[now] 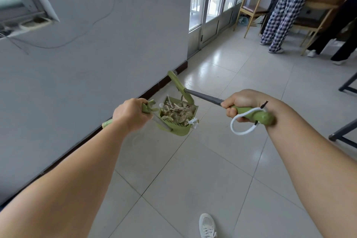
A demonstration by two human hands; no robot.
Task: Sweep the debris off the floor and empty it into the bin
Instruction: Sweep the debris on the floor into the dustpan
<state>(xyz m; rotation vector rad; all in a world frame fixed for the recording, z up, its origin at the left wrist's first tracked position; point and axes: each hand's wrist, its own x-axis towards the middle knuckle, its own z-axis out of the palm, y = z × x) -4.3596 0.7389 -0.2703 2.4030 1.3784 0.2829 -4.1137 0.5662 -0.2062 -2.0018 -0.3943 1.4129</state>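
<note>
Left hand (131, 115) grips dustpan (176, 120) handle, right hand (243, 105) broom (251, 111); bristles hidden

Both forearms are bare, with no sleeves in view. Neither the left hand (131, 115) nor the right hand (243, 105) wears a glove. A white lace-up sneaker (207, 226) covers one foot.

Two hands: left (131, 115), right (244, 105). One dustpan (176, 121), one broom (204, 98), one white shoe (207, 225). Two chairs: one (251, 4), another (316, 23).
</note>
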